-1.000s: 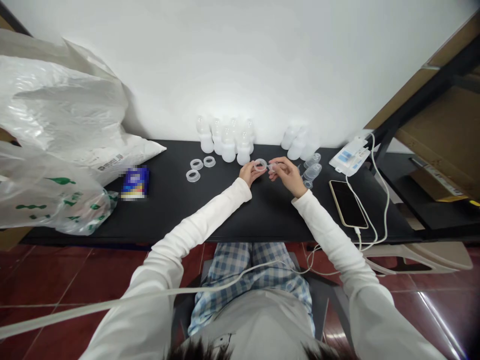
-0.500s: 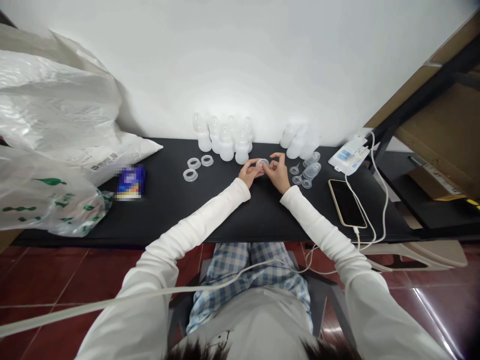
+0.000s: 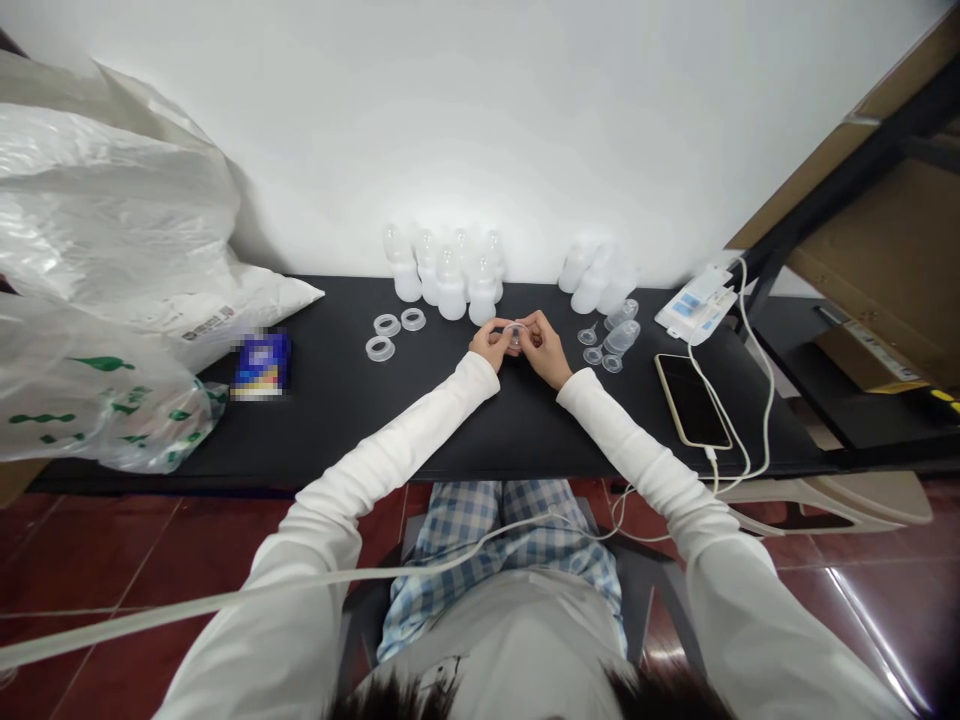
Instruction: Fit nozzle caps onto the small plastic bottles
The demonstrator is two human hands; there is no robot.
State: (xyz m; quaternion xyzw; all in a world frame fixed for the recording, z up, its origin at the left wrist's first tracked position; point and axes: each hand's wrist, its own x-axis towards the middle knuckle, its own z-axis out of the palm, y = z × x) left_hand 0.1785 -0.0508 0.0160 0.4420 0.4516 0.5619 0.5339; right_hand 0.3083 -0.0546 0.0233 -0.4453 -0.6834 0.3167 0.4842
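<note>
Between my fingertips, over the black table (image 3: 315, 430), is a translucent bottle ring (image 3: 515, 329). My left hand (image 3: 490, 343) pinches it from the left and my right hand (image 3: 544, 350) grips its right side. Something small and clear shows inside the ring, partly hidden by fingers. Three loose rings (image 3: 380, 348) lie to the left. On the right are three small clear silicone teats (image 3: 592, 356) and two clear dome caps (image 3: 622, 338). Several capped white baby bottles (image 3: 451, 296) stand behind my left hand. More white bottles (image 3: 588, 294), with no caps on, stand at the back right.
Large plastic bags (image 3: 112, 220) and a blue packet (image 3: 261, 362) occupy the left side. A charging phone (image 3: 691, 400), its white cable (image 3: 766, 400) and a white power strip (image 3: 697, 305) lie at right. Shelving with cardboard (image 3: 877, 240) stands beyond. A cable crosses my lap.
My hands have shifted slightly left and down with the ring. My right fingers, raised and spread before, have now folded in against it.
</note>
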